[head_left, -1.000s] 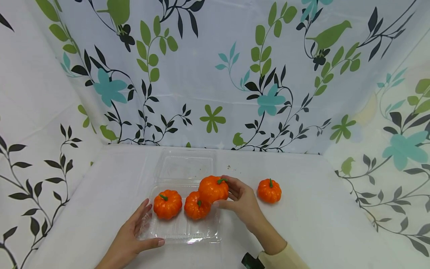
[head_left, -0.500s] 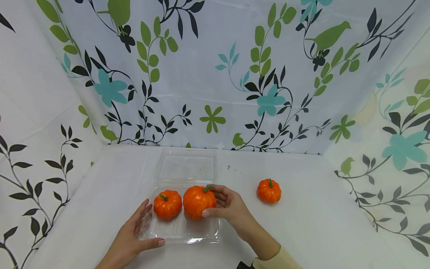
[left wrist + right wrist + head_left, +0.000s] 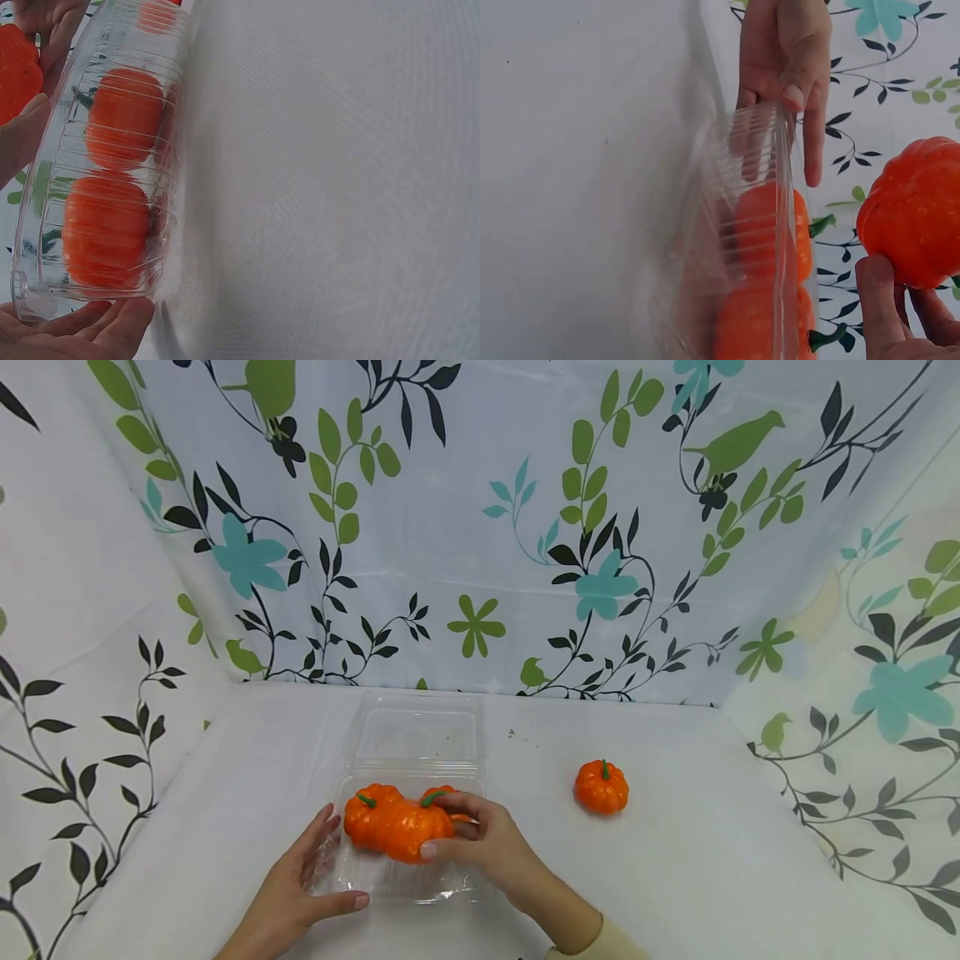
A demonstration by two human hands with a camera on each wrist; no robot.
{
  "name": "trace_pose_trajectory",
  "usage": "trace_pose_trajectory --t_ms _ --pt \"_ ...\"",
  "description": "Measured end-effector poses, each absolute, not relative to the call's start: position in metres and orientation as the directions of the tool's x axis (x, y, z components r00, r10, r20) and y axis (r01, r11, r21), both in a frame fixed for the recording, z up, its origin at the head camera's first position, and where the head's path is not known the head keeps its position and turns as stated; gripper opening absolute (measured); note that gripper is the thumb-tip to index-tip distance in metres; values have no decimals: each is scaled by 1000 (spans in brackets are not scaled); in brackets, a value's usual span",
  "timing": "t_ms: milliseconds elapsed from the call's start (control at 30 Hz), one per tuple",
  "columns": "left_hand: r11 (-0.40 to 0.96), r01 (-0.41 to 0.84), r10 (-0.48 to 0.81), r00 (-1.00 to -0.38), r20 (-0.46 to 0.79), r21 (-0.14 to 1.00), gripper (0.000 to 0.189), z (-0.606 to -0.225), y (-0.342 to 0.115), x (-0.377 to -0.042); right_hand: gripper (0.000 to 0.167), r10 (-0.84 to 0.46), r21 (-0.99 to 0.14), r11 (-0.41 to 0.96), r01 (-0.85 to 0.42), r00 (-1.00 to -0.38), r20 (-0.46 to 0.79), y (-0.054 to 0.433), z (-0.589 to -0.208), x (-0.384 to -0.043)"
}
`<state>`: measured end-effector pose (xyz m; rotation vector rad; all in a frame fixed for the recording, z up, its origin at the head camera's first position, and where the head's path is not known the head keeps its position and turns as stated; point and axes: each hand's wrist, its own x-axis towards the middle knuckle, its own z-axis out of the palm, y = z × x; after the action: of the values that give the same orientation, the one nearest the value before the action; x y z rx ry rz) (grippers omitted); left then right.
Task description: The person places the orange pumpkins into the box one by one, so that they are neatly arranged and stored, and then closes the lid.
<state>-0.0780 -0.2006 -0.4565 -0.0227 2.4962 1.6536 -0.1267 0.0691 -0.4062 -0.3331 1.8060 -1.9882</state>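
My right hand [image 3: 495, 843] grips a small orange toy pumpkin [image 3: 408, 833] with a green stem, thumb in front and fingers behind. It is held above the clear plastic clamshell container [image 3: 397, 887] and overlaps the left pumpkin [image 3: 364, 820] in the head view. A second pumpkin [image 3: 442, 790] inside is mostly hidden behind the held one. Both seated pumpkins show through the ribbed wall in the left wrist view. My left hand [image 3: 300, 881] lies around the container's front left corner, its fairly straight fingers [image 3: 124, 330] touching the end wall.
The container's lid [image 3: 416, 735] lies folded back flat on the white tabletop [image 3: 675, 877]. Another orange pumpkin [image 3: 602, 789] stands on the table to the right. A cloth [image 3: 480, 527] printed with leaves and birds hangs behind the table.
My right hand has carried its pumpkin left and down, from over the right pumpkin to between the two in the container. The left hand stays where it was.
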Motion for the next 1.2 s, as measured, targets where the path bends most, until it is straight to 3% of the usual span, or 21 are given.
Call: trace_pose_trajectory --t_ms 400,1200 --pt "410 -88 60 -991 -123 908 119 -459 -201 -78 44 -503 -991 19 136 -855 -127 46 -416 -122" --pt "353 -74 71 -992 -105 933 117 -462 -202 -78 49 -528 -984 137 113 -832 -169 33 -431 -123"
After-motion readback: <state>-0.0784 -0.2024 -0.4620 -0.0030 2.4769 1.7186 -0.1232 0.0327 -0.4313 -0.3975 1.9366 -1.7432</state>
